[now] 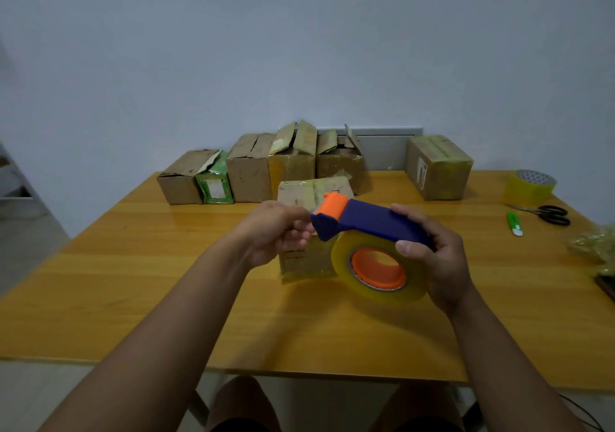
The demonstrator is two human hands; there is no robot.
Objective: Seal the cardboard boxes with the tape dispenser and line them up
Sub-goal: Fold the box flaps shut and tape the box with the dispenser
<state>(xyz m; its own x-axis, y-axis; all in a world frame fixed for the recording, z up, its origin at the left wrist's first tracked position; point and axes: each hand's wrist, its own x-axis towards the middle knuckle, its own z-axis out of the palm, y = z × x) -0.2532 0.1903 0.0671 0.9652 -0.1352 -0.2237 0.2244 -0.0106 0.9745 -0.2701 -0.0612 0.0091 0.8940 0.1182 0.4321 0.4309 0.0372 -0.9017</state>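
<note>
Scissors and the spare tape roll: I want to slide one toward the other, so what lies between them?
Nothing: the head view shows only bare tabletop between the scissors and the spare tape roll.

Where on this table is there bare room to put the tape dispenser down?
Bare wood runs along the near edge of the table and across its left side, in front of the row of open boxes. The right end is crowded: spare tape roll, scissors, green utility knife, crumpled tape.
</note>
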